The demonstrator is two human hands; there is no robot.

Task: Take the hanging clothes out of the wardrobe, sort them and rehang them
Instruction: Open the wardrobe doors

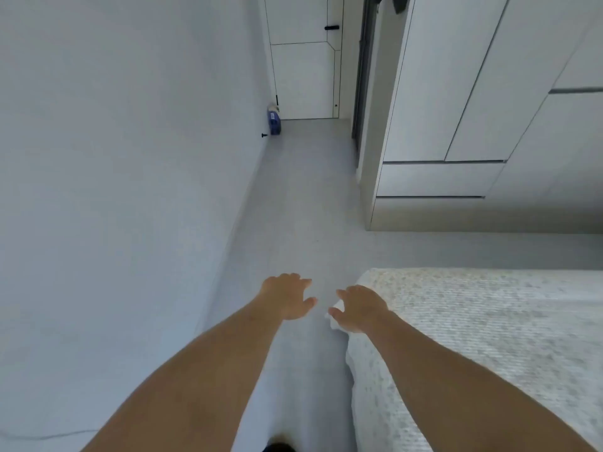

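A strip of grey floor [293,203] is running between the white wall [114,158] and the bed [473,337], toward a door [303,60]. The wardrobe [473,93] is standing beyond the bed's far edge, doors closed; dark clothing [398,2] is hanging at its top corner. Left hand [287,296] and right hand [359,308] are reaching forward beside the bed's corner, fingers spread, holding nothing.

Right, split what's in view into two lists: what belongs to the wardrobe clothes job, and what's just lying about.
Belongs to the job:
- wardrobe, doors closed
- dark garment hanging at its top edge
- left hand, empty
- right hand, empty
- bed, perhaps for sorting

Just lying about:
- blue box by the wall
- white door
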